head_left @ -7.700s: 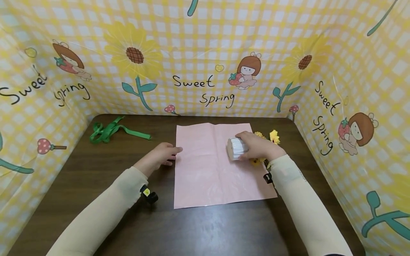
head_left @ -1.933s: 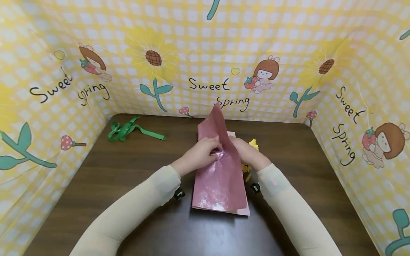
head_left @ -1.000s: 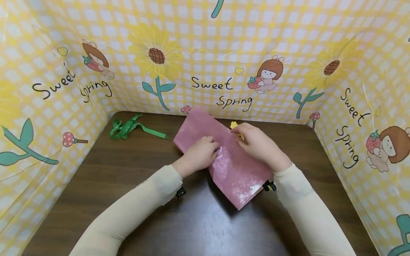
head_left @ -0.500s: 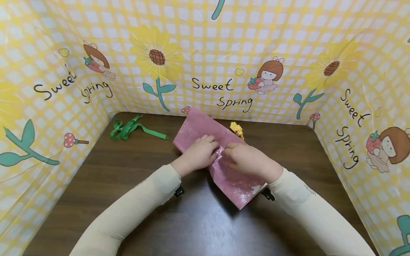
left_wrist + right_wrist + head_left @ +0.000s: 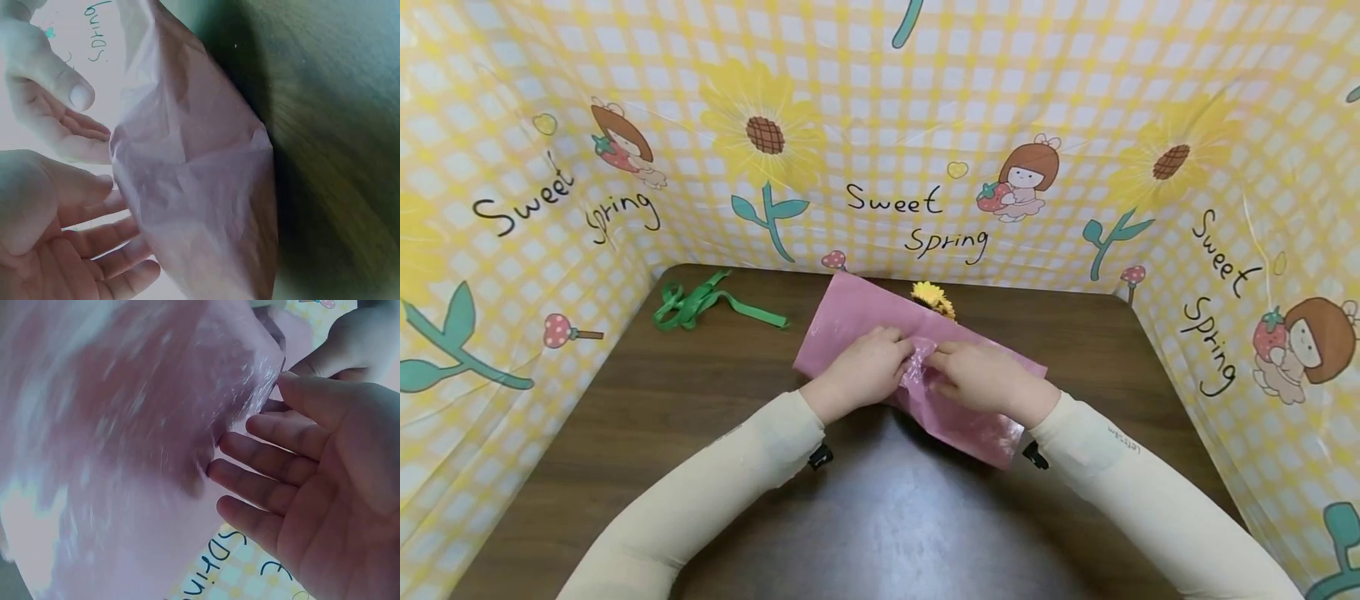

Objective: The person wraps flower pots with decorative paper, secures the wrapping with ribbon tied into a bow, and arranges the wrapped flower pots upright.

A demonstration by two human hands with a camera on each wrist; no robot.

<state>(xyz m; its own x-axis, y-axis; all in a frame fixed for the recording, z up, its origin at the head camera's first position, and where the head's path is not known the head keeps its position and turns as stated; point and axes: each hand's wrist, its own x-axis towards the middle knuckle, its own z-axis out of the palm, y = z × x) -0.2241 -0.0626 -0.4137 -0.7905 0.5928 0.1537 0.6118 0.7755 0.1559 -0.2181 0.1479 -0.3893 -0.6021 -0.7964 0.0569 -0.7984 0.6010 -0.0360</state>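
Note:
Pink wrapping paper (image 5: 842, 321), folded over and puckered in the middle, lies slantwise on the table. Yellow flowers (image 5: 931, 296) stick out past its far edge; whatever is inside the fold is hidden. My left hand (image 5: 867, 367) rests on the paper left of the pucker, its parted fingers (image 5: 122, 253) meeting the crinkled side in the left wrist view. From the other side my right hand (image 5: 985, 375) presses the same pucker. In the right wrist view its fingers (image 5: 269, 450) are nearly straight, tips against the shiny paper.
A loose tangle of green ribbon (image 5: 696, 302) lies on the back left of the dark wooden table (image 5: 700, 433). Yellow checked cloth walls (image 5: 880, 133) printed with sunflowers stand behind and on both sides.
Earlier the paper lay flat with a white cylindrical end in the right hand; then it was folded over. Since half a second ago its right end has turned away and the flowers have shifted left.

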